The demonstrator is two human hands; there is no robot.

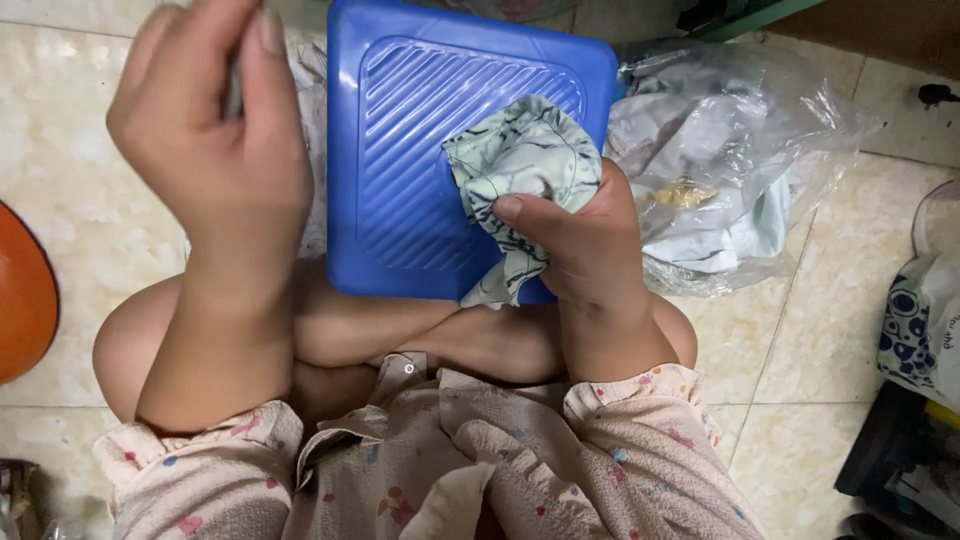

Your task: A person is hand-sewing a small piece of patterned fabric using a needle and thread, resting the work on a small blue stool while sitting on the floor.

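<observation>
Now | right grip (585, 240) pinches cloth (525, 165) on blue tray (400, 170)

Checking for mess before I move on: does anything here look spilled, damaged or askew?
Nothing stands out. The right hand presses a crumpled cloth on the blue ribbed tray; the left hand is raised, blurred.

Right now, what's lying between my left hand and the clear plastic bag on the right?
In the head view, the ribbed blue board fills that stretch between the left hand and plastic bag, with the right hand pressing a pale cloth on it.
</observation>
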